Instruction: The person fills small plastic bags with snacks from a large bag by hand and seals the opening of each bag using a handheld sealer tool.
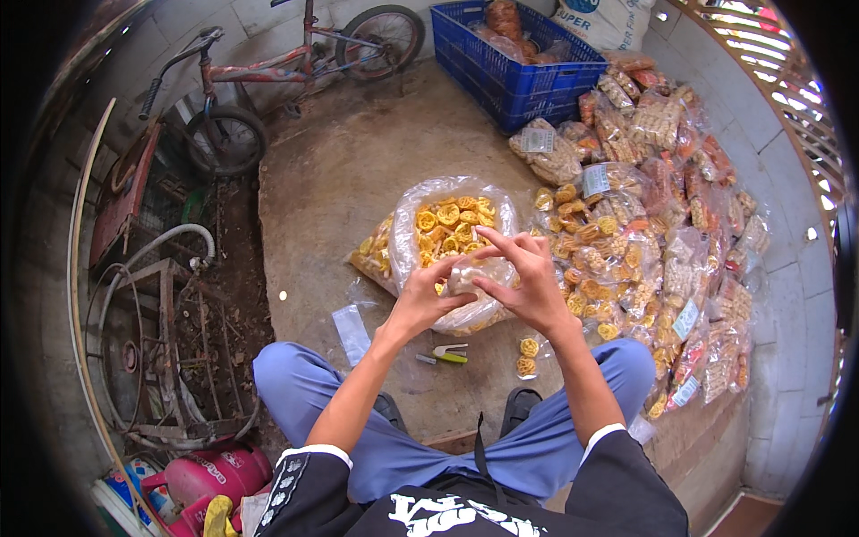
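Observation:
A small clear plastic bag (pixel 463 279) is held between my two hands, above a big open clear sack (pixel 404 234) of yellow wheel-shaped crackers (pixel 447 217). On its left side, the fingers of my left hand (pixel 426 292) pinch the bag. My right hand (pixel 530 279) grips its other side, index finger raised and thumb against the plastic. Below the sack lies a green and white stapler (pixel 450 353) beside a small staple strip (pixel 425 359). Flat clear bags (pixel 351 334) rest on the floor left of my left forearm.
Packed snack bags (pixel 644 206) are heaped along the right wall, near a blue crate (pixel 528 85) and white sack (pixel 608 22). A small bicycle (pixel 268 72) stands at the back left. Below it are a metal frame (pixel 170 349) and pink gas cylinder (pixel 210 479).

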`<state>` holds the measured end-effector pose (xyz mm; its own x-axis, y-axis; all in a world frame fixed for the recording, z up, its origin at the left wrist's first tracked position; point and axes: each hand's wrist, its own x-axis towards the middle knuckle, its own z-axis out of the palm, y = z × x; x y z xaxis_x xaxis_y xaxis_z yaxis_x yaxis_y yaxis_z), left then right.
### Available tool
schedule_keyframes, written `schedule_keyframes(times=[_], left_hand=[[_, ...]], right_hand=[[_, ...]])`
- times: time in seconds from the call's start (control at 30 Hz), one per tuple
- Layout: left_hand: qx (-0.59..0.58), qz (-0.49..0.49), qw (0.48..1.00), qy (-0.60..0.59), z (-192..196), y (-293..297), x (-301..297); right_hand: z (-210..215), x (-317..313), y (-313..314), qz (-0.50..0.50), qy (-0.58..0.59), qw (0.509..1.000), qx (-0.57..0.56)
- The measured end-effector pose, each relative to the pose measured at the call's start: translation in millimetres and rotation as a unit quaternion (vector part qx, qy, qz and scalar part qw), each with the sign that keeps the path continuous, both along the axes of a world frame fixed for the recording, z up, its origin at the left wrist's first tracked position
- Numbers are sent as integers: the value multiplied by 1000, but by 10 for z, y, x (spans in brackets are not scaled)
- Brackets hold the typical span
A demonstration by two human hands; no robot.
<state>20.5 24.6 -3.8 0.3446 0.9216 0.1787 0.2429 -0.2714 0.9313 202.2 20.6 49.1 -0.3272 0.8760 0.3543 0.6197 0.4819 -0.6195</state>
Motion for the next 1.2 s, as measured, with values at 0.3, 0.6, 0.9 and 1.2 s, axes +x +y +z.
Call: schedule_keyframes(times=[0.3, 0.6, 0.9, 1.2], left_hand=[[-19, -26, 999, 20, -98, 2, -23], [-34, -17, 999, 4, 0, -30, -12], [-26, 151, 988, 0, -17, 70, -229], [-22, 183, 978, 100, -64, -1, -260]], right_hand=[[-111, -25, -3, 24, -89, 995, 49], [-60, -38, 9, 8, -24, 999, 45], [-471, 63, 234, -132, 30, 990, -40], [-1390, -149, 313, -78, -181, 979, -59]])
